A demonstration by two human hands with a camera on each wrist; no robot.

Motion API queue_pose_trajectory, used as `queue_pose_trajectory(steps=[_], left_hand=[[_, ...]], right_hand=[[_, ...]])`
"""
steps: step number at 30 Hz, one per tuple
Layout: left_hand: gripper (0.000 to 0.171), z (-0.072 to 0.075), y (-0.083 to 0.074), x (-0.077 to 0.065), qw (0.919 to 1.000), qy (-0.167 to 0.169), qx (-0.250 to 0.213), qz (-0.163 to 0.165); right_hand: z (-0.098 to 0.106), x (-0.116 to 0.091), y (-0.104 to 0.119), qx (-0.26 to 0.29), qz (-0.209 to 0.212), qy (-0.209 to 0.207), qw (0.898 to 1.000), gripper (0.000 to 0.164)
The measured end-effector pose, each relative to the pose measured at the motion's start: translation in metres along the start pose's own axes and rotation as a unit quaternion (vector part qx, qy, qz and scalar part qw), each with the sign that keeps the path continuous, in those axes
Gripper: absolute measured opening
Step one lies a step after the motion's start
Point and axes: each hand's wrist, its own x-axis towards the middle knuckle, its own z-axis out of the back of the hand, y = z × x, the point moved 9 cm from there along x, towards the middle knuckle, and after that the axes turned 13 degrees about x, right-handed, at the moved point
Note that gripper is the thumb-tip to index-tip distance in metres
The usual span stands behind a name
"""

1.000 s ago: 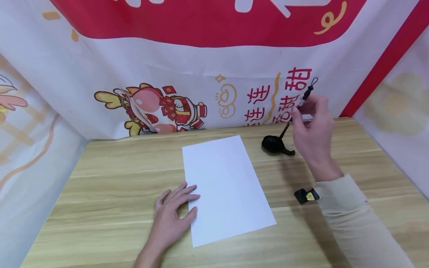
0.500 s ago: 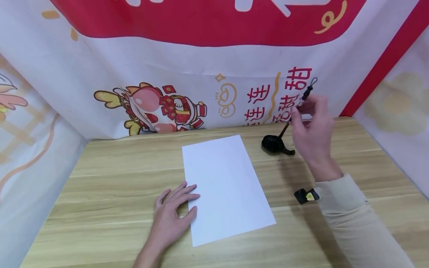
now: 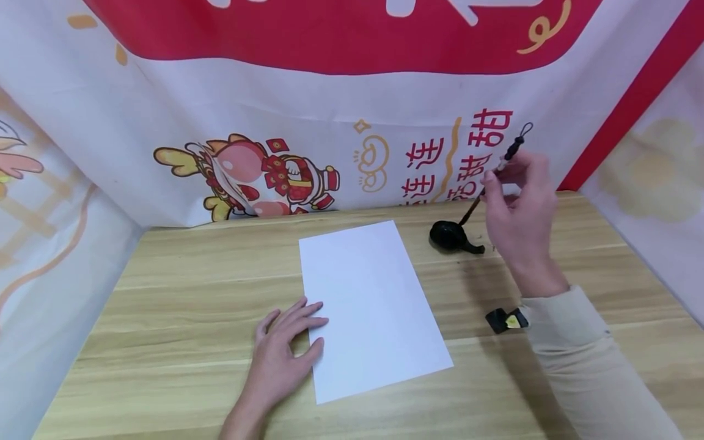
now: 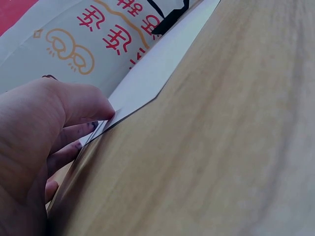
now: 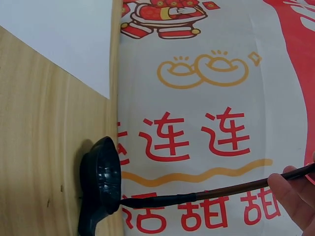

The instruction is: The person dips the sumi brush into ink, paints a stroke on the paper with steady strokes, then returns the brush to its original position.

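A blank white sheet of paper [image 3: 374, 311] lies on the wooden table. My left hand [image 3: 286, 351] rests its spread fingers on the sheet's left edge; in the left wrist view the thumb [image 4: 91, 104] touches the paper. At the right, my right hand [image 3: 522, 214] pinches a calligraphy brush [image 3: 477, 205] by its upper handle, tilted with the tip down. The brush's dark bristles [image 5: 152, 201] meet the rim of a small black ink dish [image 5: 101, 174] with a short handle. Dark ink shows wet inside the dish.
The wooden table [image 3: 181, 330] runs back to a printed cloth backdrop [image 3: 308, 101] with red characters and a cartoon figure. More cloth [image 3: 654, 165] hangs at the sides. A small black piece with a yellow mark [image 3: 511, 321] sits by the right cuff.
The right hand has shifted slightly to the right, and the brush leans further right at its top. The left hand and paper stay in place.
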Motion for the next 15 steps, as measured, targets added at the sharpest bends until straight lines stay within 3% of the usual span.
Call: queue_pose_trajectory(steps=[6,15], left_hand=[[0.036,0.0004,-0.001,-0.0006,1.0,-0.002,-0.001,-0.001],[0.036,-0.0002,0.0001,-0.0002,1.0,0.001,-0.001,0.002]], right_hand=[[-0.0053,-0.0031,-0.0029,-0.01,-0.012,0.016,1.0,0.032],[0.0027,0.0019,0.0036,0.001,0.001,-0.004,1.0,0.03]])
